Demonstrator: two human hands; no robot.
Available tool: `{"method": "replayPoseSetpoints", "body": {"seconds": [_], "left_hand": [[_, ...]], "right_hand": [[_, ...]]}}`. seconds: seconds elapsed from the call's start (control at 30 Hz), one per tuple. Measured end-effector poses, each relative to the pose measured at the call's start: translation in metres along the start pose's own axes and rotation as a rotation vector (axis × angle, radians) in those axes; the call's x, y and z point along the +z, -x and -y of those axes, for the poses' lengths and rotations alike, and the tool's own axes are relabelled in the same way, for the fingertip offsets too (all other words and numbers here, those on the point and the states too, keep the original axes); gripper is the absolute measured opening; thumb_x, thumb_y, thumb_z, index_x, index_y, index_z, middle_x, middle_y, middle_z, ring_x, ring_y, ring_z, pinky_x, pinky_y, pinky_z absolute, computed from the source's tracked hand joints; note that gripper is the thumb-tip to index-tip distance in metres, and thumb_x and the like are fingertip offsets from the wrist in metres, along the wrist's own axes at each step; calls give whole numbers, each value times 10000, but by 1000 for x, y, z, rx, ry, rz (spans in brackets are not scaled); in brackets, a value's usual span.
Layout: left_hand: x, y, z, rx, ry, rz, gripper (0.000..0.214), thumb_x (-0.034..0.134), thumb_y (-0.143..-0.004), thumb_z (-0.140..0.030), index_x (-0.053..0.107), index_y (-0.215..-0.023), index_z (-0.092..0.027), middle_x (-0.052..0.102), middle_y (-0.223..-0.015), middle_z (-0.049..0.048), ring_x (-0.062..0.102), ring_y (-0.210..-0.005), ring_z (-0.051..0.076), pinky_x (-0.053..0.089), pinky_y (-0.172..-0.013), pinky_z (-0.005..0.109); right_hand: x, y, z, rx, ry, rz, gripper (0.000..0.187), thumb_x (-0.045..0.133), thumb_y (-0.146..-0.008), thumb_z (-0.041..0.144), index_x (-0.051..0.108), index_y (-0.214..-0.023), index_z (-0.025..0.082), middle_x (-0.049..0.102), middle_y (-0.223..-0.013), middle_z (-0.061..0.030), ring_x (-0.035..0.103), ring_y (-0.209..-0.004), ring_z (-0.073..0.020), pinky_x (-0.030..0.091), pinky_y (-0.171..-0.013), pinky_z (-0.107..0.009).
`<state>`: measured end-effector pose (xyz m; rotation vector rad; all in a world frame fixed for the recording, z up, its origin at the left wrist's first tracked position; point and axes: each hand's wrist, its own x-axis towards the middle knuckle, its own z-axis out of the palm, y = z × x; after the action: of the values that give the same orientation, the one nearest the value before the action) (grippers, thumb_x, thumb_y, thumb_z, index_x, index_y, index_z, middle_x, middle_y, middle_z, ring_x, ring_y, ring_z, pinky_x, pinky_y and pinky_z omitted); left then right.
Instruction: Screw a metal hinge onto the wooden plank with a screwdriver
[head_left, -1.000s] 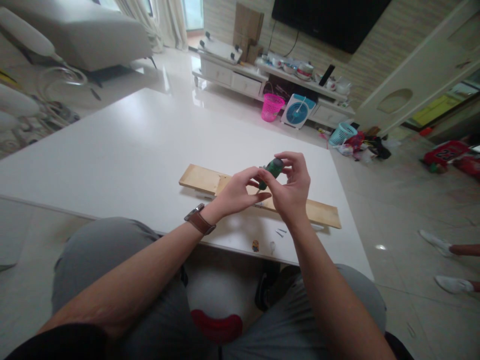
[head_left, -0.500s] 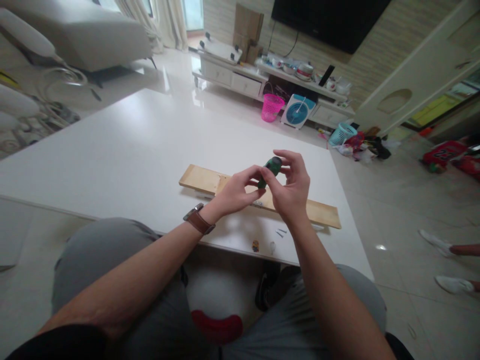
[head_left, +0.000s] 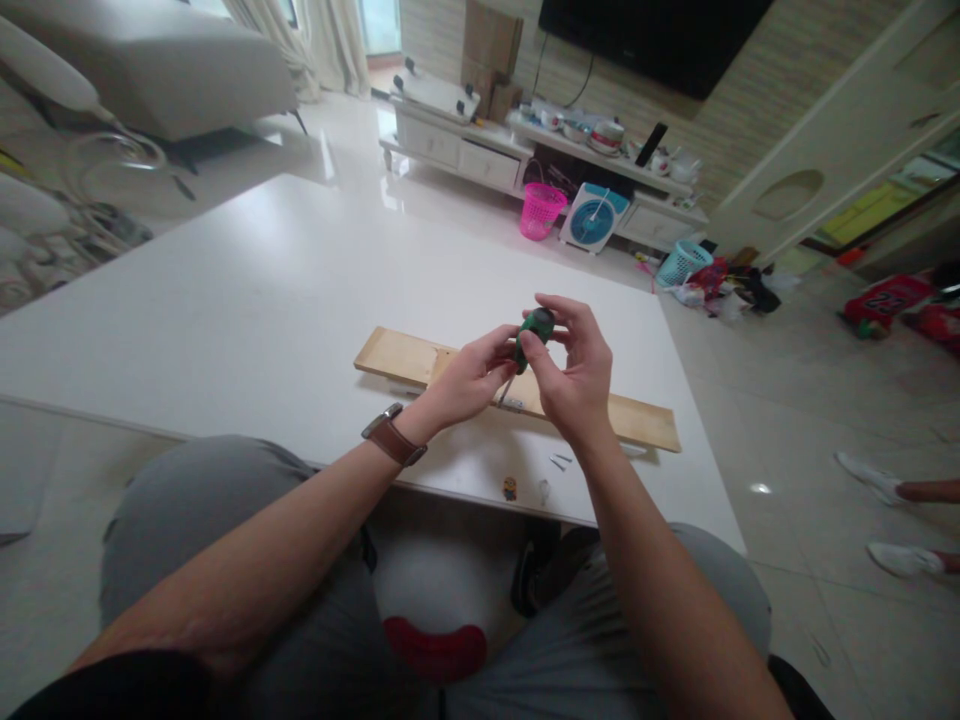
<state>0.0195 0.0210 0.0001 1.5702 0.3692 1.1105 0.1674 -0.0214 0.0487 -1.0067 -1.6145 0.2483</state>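
Note:
A screwdriver (head_left: 531,337) with a green handle and dark butt end is held tilted, its thin metal shaft pointing down. My right hand (head_left: 579,368) grips the handle between thumb and fingers. Beside it, my left hand (head_left: 471,382) pinches the screwdriver at the handle's lower end. Below both hands a long wooden board (head_left: 643,422) lies across the table, a second piece of wood seeming to overlap its middle. Close to the shaft's tip is a small metal piece (head_left: 513,404) at the board's near edge; whether they touch I cannot tell.
Several screws (head_left: 560,461) lie on the white table (head_left: 225,290) near its front edge. A small yellow cartoon figure (head_left: 510,488) and a small clear item (head_left: 544,490) are beside them. Another person's feet in white shoes (head_left: 904,559) show at the right.
The screwdriver has tipped more upright and moved slightly left and down, and its shaft now shows below my left fingers. Both hands keep hold of it.

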Motion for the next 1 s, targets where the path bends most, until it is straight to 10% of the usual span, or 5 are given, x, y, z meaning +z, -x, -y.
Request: {"method": "replayPoseSetpoints", "body": {"seconds": [0.27,1.0], "left_hand": [[2,0,1,49,-110,-79,182,793,-870,-246,690,-1003,-178,733,-1093,79,714,-1004,203,625,-937,379],[-1,0,9,10,-36,-45,394,737,-917,-215,596,-1284,-210,767,-1085,76,750,-1057,220,600,-993,392]], "right_hand": [[1,-1,5,13,91,-59,252,793,-905,429,701,-1105,308,678,-1036,-6,664,-961,-200,589,-814,-358],[2,1,-1,19,-72,19,260,637,-993,339,619,-1252,323,735,-1262,-30,717,-1175,-227,608,-904,-386]]}}
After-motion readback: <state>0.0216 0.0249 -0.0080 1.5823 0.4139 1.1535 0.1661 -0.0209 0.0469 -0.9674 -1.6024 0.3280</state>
